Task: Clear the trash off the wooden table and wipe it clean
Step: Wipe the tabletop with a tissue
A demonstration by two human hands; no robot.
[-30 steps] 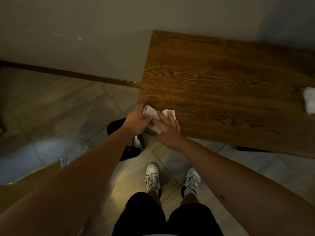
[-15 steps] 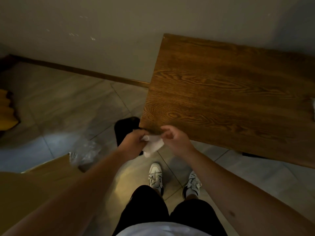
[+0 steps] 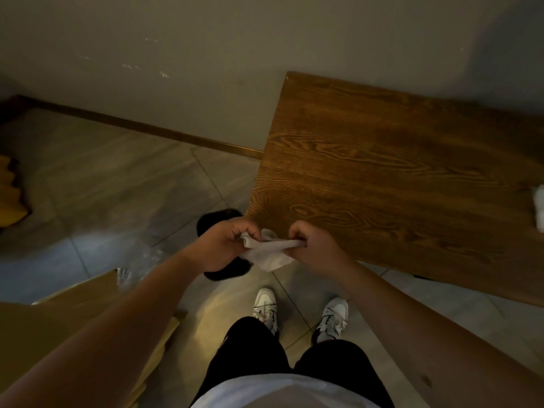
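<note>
- Left hand (image 3: 222, 245) closed on the left end of a white tissue (image 3: 266, 253); fingers curled, thumb on top.
- Right hand (image 3: 312, 245) pinches the right end of the same tissue; fingers clenched around it.
- Tissue stretched between the two hands, lower part hanging loose; held in the air just off the near left corner of the wooden table (image 3: 397, 184), not touching the top.
- Table top bare across most of the visible surface; a second white wad (image 3: 539, 207) lies at the far right edge of the view, cut off by the frame.
- Black object (image 3: 217, 219) on the floor under the hands, partly hidden; cannot tell what it is.
- Cardboard box (image 3: 73, 313) near left, with clear plastic (image 3: 138, 263) at its far edge.
- White sneakers (image 3: 266, 307) on grey floor tiles below the hands.
</note>
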